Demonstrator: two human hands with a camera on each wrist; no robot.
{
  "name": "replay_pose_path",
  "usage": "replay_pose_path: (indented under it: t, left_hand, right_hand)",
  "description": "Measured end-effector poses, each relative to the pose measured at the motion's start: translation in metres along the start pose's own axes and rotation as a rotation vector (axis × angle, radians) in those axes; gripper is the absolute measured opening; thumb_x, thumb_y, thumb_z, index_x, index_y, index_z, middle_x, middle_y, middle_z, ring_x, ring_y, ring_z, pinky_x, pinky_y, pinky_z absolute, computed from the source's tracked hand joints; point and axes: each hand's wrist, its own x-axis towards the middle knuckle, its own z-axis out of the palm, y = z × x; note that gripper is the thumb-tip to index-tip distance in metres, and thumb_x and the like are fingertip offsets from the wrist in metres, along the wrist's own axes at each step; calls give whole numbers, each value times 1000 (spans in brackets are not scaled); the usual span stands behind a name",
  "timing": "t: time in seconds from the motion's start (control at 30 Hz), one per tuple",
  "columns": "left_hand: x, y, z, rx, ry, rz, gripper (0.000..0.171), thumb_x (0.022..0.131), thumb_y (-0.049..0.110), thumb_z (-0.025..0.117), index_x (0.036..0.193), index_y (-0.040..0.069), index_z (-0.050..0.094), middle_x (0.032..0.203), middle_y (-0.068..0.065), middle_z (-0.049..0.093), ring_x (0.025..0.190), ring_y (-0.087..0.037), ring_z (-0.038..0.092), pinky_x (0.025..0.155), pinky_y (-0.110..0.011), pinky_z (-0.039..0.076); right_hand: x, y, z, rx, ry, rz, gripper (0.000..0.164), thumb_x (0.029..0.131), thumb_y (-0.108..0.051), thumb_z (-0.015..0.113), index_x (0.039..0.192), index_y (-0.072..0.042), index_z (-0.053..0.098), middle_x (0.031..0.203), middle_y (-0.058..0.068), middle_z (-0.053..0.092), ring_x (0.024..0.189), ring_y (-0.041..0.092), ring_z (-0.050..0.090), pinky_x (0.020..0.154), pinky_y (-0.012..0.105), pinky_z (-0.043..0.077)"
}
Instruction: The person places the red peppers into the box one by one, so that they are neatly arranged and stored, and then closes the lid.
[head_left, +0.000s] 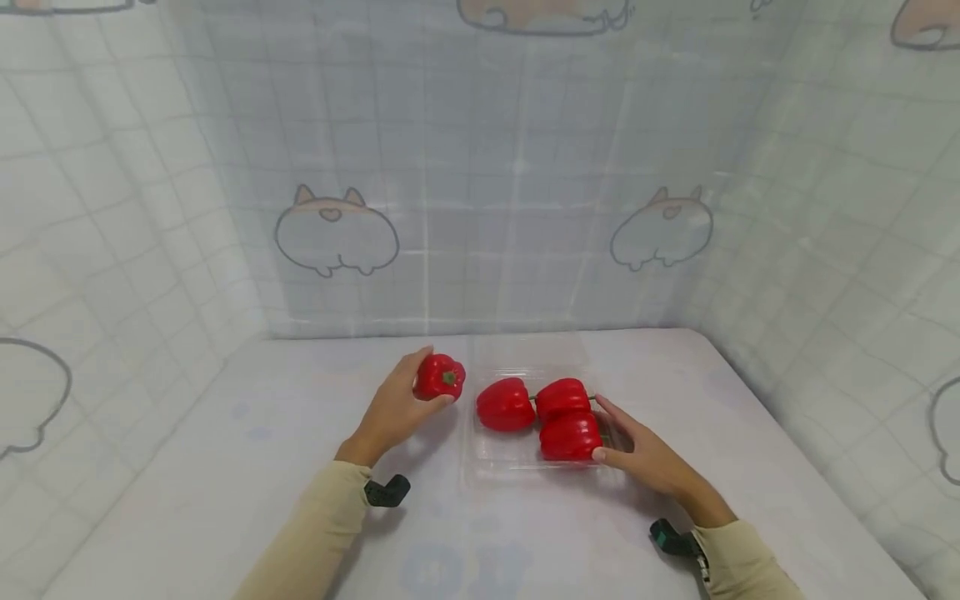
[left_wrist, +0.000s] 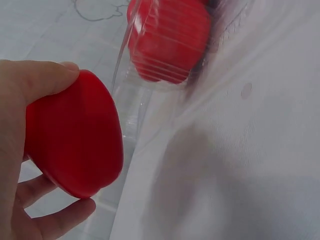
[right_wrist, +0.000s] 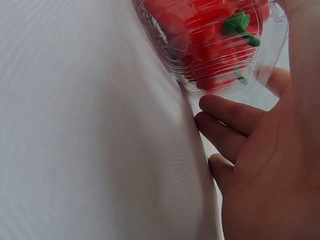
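My left hand [head_left: 393,408] holds a red bell pepper [head_left: 438,377] between thumb and fingers, raised over the table just left of a clear plastic container [head_left: 495,462]. The pepper's green stem end faces the head camera; its smooth red side [left_wrist: 80,135] fills much of the left wrist view. Inside the container lie three more red peppers: one at the left [head_left: 506,405], one at the back right [head_left: 562,397] and one at the front right [head_left: 570,437]. My right hand [head_left: 648,458] grips the container's right end, thumb at the near corner, other fingers loosely extended low by its ridged wall [right_wrist: 220,80].
The container's clear lid [head_left: 525,350] is folded back behind it. A pale tabletop [head_left: 225,500] lies beneath everything. Grid-patterned curtains with dog drawings [head_left: 337,237] hang at the back and both sides. A dark device is strapped on each wrist.
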Motion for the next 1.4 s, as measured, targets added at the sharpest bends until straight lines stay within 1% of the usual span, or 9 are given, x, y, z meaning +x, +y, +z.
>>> replay_pose_path:
  t: [0.23, 0.33, 0.57, 0.77, 0.87, 1.03, 1.13, 1.27, 1.4]
  left_hand:
    - [-3, 10, -2, -31, 27, 31, 85, 82, 37, 83, 151, 15, 39, 145, -6, 49, 128, -27, 50, 91, -45, 56]
    - [-3, 15, -3, -49, 25, 43, 84, 83, 37, 82, 152, 15, 39, 146, -5, 48, 128, -26, 50, 90, -43, 56]
    - [-4, 24, -2, -35, 27, 54, 83, 83, 39, 81, 152, 17, 40, 146, -3, 50, 127, -24, 51, 88, -41, 57]
    - [-4, 36, 0, -41, -1, 55, 83, 82, 42, 81, 152, 21, 41, 146, -1, 50, 128, -22, 51, 89, -41, 56]
    - [-4, 42, 0, -48, -11, 61, 83, 81, 43, 82, 151, 21, 42, 145, -1, 51, 126, -22, 52, 89, -41, 57]
    - [-4, 48, -1, -56, 5, 119, 83, 82, 40, 82, 151, 18, 42, 147, -3, 49, 129, -23, 51, 89, -43, 57]
    - [-6, 50, -1, -72, 14, 145, 82, 82, 35, 83, 150, 16, 41, 147, -3, 47, 129, -22, 49, 88, -41, 57]
    - [-8, 54, 0, -89, 8, 137, 81, 81, 34, 84, 149, 16, 42, 143, -1, 48, 124, -19, 51, 86, -37, 57]
    - [-9, 58, 2, -68, -5, 130, 82, 83, 39, 82, 151, 17, 42, 145, -1, 48, 126, -20, 51, 88, -38, 57]
  right_hand:
    - [-1, -5, -2, -9, 1, -11, 90, 88, -41, 73, 161, -23, 22, 156, 17, 37, 144, 42, 31, 106, 60, 40]
    - [-2, -5, -2, -6, 6, -15, 89, 89, -40, 73, 160, -22, 23, 156, 18, 38, 144, 42, 31, 107, 61, 38]
    - [-2, -1, 0, -5, 6, 17, 90, 88, -43, 73, 160, -25, 23, 155, 16, 39, 144, 40, 32, 109, 60, 37]
    - [-3, -1, 0, -9, 11, 42, 92, 87, -44, 74, 161, -25, 22, 156, 16, 38, 144, 40, 32, 109, 61, 36]
    - [-3, -2, -1, -3, 14, 36, 92, 87, -44, 74, 161, -24, 22, 156, 16, 38, 144, 39, 32, 109, 61, 36]
    - [-1, -2, -1, -5, 14, 6, 90, 88, -42, 73, 161, -23, 23, 156, 17, 38, 144, 41, 31, 107, 61, 37]
    - [0, -1, 0, -6, 7, 0, 89, 88, -42, 73, 160, -24, 23, 156, 17, 38, 144, 42, 30, 107, 62, 38]
    - [1, 0, 2, -10, 8, -10, 89, 88, -41, 73, 160, -24, 24, 156, 17, 38, 144, 42, 30, 107, 64, 36]
    - [1, 1, 3, -22, 18, -8, 89, 88, -42, 73, 160, -25, 24, 156, 16, 39, 145, 42, 30, 108, 64, 34]
